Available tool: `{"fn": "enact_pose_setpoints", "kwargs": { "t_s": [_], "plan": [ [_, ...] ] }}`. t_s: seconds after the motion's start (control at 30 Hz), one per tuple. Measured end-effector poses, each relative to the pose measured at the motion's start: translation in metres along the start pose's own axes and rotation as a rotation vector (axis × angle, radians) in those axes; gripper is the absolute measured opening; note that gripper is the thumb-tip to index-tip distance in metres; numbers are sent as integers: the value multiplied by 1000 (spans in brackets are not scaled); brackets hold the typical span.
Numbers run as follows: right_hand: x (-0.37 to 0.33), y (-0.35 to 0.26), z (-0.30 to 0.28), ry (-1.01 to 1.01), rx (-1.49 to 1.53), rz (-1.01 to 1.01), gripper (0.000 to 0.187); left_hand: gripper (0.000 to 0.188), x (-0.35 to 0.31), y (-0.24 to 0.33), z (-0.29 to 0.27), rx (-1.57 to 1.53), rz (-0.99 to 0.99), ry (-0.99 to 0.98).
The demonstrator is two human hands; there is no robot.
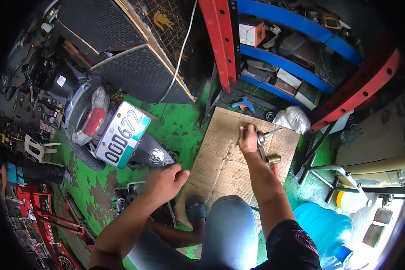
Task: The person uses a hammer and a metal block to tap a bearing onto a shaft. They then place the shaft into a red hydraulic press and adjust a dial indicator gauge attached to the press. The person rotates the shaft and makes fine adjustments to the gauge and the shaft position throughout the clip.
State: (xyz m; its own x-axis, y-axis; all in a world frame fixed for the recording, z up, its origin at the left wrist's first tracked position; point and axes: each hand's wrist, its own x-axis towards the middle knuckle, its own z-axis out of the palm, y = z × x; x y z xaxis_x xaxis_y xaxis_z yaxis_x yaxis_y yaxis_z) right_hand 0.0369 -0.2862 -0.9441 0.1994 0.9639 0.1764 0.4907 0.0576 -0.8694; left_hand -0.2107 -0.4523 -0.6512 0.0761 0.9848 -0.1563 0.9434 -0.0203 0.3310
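My right hand [247, 140] is closed at the left side of a round metal part with a shaft [261, 137], whose shaft points right. This part is over a flattened cardboard sheet [220, 148]; the fingers partly cover it. Just below lies a hammer [274, 159] with a metal head and a reddish handle, beside my right forearm. My left hand [165, 183] is curled into a fist in the air, left of the cardboard, with nothing visible in it. The undersides of its fingers are hidden.
A motorcycle's rear with a white-and-green plate [122, 135] stands at the left. A red and blue shelf rack [220, 40] rises beyond the cardboard. A blue tool [244, 105] and a plastic bag [293, 119] lie at its foot. A blue water jug [324, 229] is at lower right.
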Motion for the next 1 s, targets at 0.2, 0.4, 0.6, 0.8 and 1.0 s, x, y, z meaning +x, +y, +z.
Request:
{"fn": "enact_pose_setpoints", "kwargs": {
  "t_s": [0.2, 0.4, 0.6, 0.8, 1.0],
  "plan": [
    [27, 4, -46, 444, 249, 89, 23, 27, -28, 4, -62, -97, 79, 66],
    [23, -118, -137, 576, 676, 187, 18, 29, -10, 19, -102, -213, 42, -49],
    [18, -284, -241, 367, 1038, 193, 9, 39, 2, 87, -187, -427, 16, -230],
    [25, -513, -341, -256, 1196, 132, 13, 64, -6, 113, -243, -1304, -241, -654],
    [56, -734, -425, -465, 1301, 80, 8, 87, -46, 223, -366, -2077, 204, -632]
  ]
}}
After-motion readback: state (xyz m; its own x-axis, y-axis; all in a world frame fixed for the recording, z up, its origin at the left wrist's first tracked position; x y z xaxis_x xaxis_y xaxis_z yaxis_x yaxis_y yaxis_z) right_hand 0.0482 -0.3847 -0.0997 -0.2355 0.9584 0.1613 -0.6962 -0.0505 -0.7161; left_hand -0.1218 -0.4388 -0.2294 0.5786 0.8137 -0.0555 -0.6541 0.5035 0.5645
